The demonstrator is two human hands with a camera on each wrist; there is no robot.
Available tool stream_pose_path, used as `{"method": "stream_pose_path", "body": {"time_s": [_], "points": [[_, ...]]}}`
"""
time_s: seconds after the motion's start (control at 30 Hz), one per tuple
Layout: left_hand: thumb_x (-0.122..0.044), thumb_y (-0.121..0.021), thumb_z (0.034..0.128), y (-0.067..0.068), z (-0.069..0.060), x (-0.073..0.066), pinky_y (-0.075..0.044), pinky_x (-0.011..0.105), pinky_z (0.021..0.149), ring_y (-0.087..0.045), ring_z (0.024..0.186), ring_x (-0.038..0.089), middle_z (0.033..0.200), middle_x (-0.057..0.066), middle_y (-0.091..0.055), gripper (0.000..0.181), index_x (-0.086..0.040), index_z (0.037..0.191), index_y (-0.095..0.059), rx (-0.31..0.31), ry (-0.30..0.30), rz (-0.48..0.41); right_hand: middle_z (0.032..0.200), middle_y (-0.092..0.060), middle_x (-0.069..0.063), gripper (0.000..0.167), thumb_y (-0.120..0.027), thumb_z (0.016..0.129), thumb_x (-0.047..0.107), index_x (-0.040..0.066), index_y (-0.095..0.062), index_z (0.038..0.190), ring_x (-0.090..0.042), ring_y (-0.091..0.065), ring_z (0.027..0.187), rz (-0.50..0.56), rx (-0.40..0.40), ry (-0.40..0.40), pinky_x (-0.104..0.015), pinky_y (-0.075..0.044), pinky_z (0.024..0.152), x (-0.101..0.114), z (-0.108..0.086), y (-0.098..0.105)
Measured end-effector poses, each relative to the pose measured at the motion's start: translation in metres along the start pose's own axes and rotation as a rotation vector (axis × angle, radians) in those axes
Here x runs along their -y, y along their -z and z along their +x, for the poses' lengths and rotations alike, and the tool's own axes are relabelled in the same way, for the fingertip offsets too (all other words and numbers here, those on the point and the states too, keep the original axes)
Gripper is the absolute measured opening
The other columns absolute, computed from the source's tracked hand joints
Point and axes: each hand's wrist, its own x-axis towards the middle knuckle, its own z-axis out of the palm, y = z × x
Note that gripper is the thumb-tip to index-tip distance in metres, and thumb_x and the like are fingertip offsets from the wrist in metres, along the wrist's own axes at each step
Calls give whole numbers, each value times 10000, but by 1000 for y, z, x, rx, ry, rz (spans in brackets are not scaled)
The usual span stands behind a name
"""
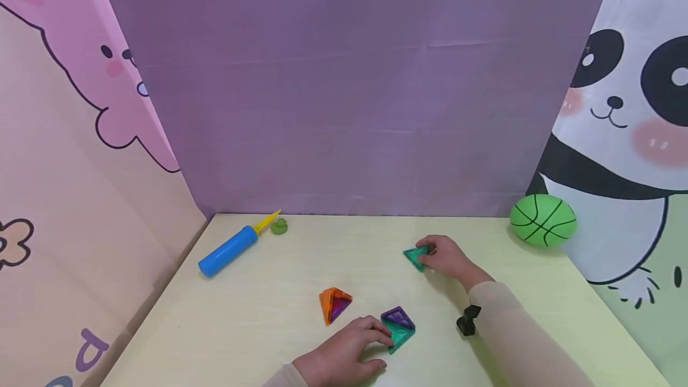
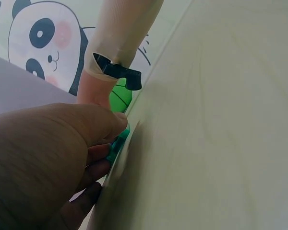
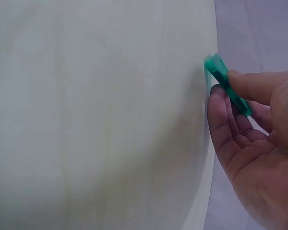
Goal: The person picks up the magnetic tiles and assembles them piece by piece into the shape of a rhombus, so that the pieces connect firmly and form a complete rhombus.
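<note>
My right hand (image 1: 445, 255) pinches a translucent green triangular magnetic tile (image 1: 415, 257) by one side, over the right half of the table. The right wrist view shows this green tile (image 3: 220, 71) edge-on between thumb and fingers. Nearer the front, my left hand (image 1: 352, 348) has its fingertips on another green triangular tile (image 1: 399, 337), while its thumb stands apart from that tile. A purple triangular tile (image 1: 399, 317) adjoins the far side of the green one. Left of them is a small orange-and-purple tile shape (image 1: 329, 304), standing up from the table. In the left wrist view, the left hand (image 2: 53, 153) partly hides the green.
A blue pump with a yellow nozzle (image 1: 228, 251) lies at the back left beside a small green toy (image 1: 279, 226). At the back right sits a green ball (image 1: 543, 220). A purple backdrop (image 1: 349, 88) rises behind the table (image 1: 242, 327).
</note>
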Motion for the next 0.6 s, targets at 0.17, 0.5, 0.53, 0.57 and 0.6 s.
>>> {"method": "stream_pose_path", "body": {"time_s": [0.17, 0.5, 0.53, 0.57, 0.6], "points": [[-345, -732, 1003, 0, 0, -1, -478, 280, 1072, -490, 1250, -6, 1360, -204, -540, 349, -281, 1345, -709, 3, 7, -1, 1031, -675, -97, 275, -742, 967, 106, 22, -720, 1227, -266, -611, 943, -20, -32, 5, -334, -534, 726, 3, -6, 4], [-349, -727, 1006, 1, 0, 0, -486, 285, 1063, -493, 1242, -8, 1354, -211, -546, 353, -283, 1352, -712, 8, 12, -11, 996, -680, -71, 280, -740, 971, 113, 55, -715, 1244, -237, -605, 881, -4, -91, 41, -351, -528, 706, 23, -24, 11], [-351, -724, 1008, 0, 0, 0, -486, 287, 1064, -492, 1243, -7, 1356, -210, -546, 355, -282, 1356, -711, 8, 9, -7, 983, -677, -68, 286, -744, 968, 114, 52, -713, 1245, -238, -601, 870, 3, -92, 45, -356, -523, 701, 25, -28, 10], [-354, -722, 1009, 0, 0, 0, -486, 287, 1064, -491, 1244, -7, 1359, -210, -545, 356, -283, 1358, -709, 8, 6, -2, 968, -671, -63, 291, -749, 965, 117, 50, -711, 1246, -236, -595, 859, 9, -93, 51, -358, -515, 695, 27, -31, 10], [-355, -720, 1010, 0, 0, 0, -486, 287, 1064, -491, 1245, -8, 1361, -210, -545, 358, -284, 1360, -708, 7, 3, 2, 956, -665, -59, 298, -754, 962, 121, 45, -709, 1247, -233, -591, 850, 16, -93, 55, -360, -511, 692, 28, -34, 10]]}}
